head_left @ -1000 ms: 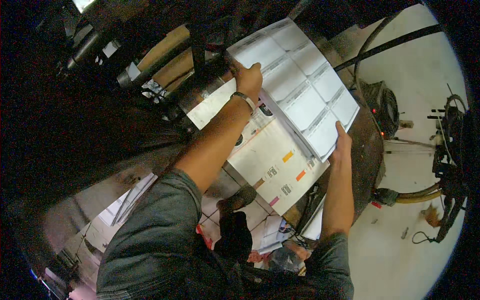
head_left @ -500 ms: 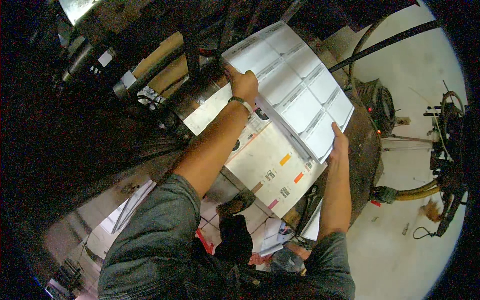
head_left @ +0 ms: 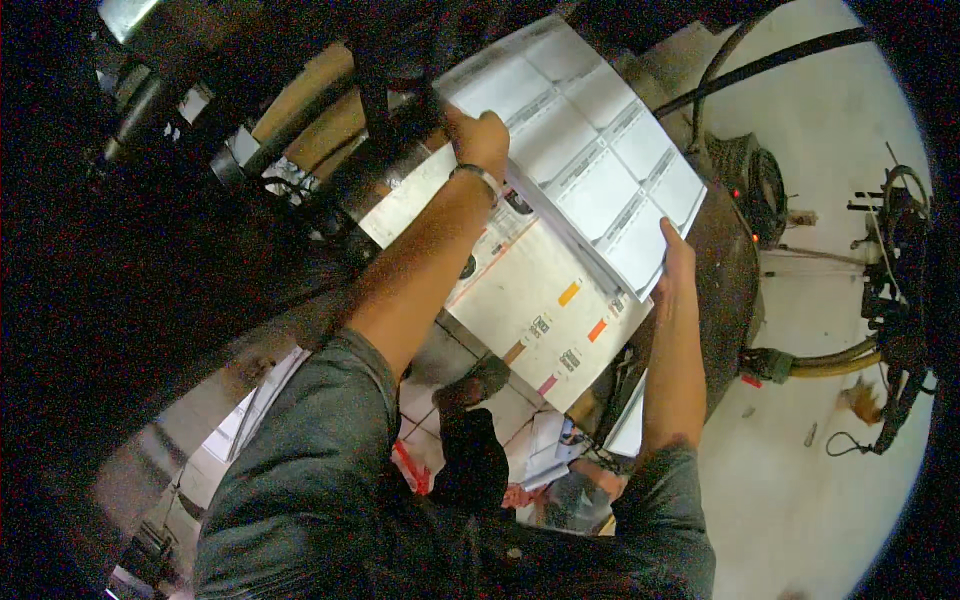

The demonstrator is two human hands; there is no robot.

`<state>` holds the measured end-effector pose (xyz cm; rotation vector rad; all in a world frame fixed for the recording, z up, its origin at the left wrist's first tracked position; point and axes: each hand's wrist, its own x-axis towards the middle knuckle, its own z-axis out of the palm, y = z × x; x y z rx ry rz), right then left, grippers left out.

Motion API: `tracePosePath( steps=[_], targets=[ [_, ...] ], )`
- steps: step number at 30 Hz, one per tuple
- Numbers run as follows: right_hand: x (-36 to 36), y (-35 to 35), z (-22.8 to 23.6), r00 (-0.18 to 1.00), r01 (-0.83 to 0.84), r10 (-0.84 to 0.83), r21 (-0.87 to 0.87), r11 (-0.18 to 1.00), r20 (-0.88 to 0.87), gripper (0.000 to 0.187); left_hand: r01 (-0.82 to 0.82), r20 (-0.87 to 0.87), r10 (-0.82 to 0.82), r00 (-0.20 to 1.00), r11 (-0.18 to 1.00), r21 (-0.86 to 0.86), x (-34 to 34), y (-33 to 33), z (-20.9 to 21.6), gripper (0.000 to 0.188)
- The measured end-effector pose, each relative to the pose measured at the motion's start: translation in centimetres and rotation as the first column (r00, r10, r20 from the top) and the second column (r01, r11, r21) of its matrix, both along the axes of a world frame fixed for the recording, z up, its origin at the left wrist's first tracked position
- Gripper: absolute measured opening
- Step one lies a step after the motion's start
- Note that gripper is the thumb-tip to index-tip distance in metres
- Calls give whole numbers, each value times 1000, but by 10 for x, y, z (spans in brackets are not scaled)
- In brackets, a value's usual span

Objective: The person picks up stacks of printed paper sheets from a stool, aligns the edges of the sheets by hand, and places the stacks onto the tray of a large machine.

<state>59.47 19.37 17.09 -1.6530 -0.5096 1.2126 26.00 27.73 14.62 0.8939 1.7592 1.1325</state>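
A thick stack of white printed sheets (head_left: 600,150), ruled into several boxes, is held between my two hands. My left hand (head_left: 480,140) is closed on its left edge, with the fingers mostly hidden behind the stack. At the near right corner my right hand (head_left: 677,255) grips it, the thumb lying on top and the other fingers out of sight. Beneath the stack is a pale board (head_left: 545,320) with small orange, brown and purple patches and dark printing. The stack covers the far part of this board.
Dark machinery (head_left: 370,110) fills the left and far side. A black hose (head_left: 770,75) crosses at the far right, above a round dark unit (head_left: 755,185) with red lights. More cables and fittings (head_left: 890,320) are along the right wall. Papers (head_left: 548,450) lie low down near my legs.
The stack and both hands sit slightly higher in the picture, moved a little away from me. My grip on the sheets looks the same.
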Motion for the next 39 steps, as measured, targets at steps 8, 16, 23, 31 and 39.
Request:
tracePosePath(
  steps=[8,16,23,31,39],
  targets=[
    [21,-2,-11,1000,22,-21,-23,1000,1,43,313,-856,-515,-48,806,-503,19,12,5,15],
    [-23,4,9,995,-35,35,-6,999,92,44,338,-791,-596,-136,723,-602,-10,62,-69,26],
    [7,-1,-11,982,51,-64,77,996,177,44,283,-803,-588,96,790,-544,20,48,-17,19],
    [24,-13,-5,991,98,-93,49,994,-94,52,297,-665,-552,-502,612,-733,15,61,-26,32],
    [59,-220,19,254,114,-30,1,994,967,58,234,-808,-588,-42,780,-580,10,44,6,27]
  ],
)
